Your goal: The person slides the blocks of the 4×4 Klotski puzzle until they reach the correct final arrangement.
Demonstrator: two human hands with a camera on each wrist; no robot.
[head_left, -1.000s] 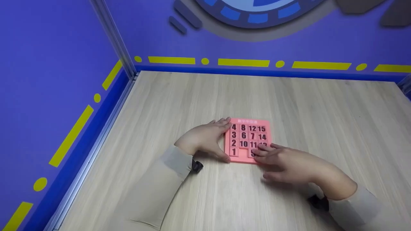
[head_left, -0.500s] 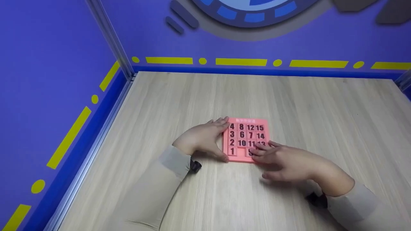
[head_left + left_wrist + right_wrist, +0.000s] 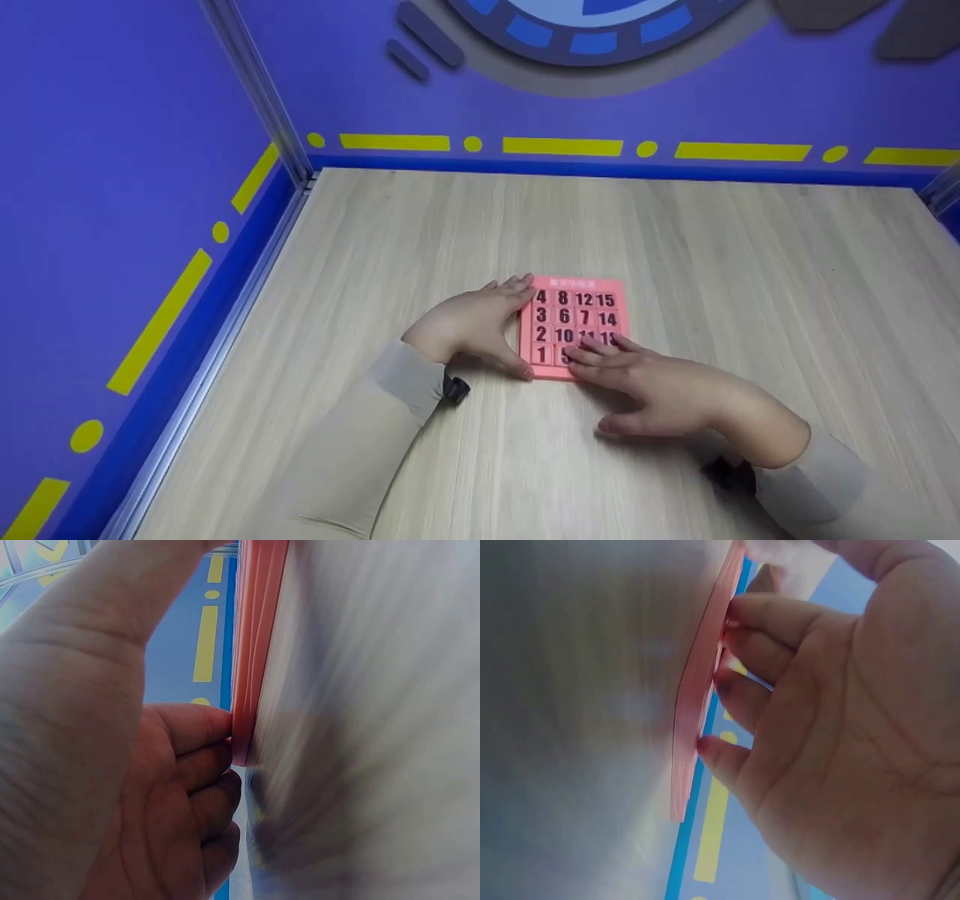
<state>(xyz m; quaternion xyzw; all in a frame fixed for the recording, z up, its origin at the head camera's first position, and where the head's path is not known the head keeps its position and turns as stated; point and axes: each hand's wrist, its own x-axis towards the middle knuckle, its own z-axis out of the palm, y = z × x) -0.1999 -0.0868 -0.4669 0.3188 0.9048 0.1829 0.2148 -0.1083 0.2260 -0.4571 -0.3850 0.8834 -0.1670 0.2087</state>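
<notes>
A pink number slide puzzle (image 3: pixel 574 284) lies flat on the table, its tiles marked with black numbers. My left hand (image 3: pixel 472 319) holds its left side, thumb at the near left corner and fingers at the far left corner. In the left wrist view a forefinger meets the puzzle's edge (image 3: pixel 251 652). My right hand (image 3: pixel 660 386) lies over the near right part, with outstretched fingertips on the tiles. One fingertip rests on the partly covered tile (image 3: pixel 563 355) beside the 1 tile (image 3: pixel 541 355). The near right corner is hidden under this hand.
The puzzle sits on a light wood-grain table (image 3: pixel 420 225). A blue wall (image 3: pixel 360 82) with yellow marks rises behind, and another blue panel (image 3: pixel 112 150) stands at the left. A metal rail (image 3: pixel 225 315) runs along the table's left edge.
My right hand has moved left, and the tile under its fingertips has slid left against the 1 tile, filling the gap there. My left hand keeps its place on the puzzle.
</notes>
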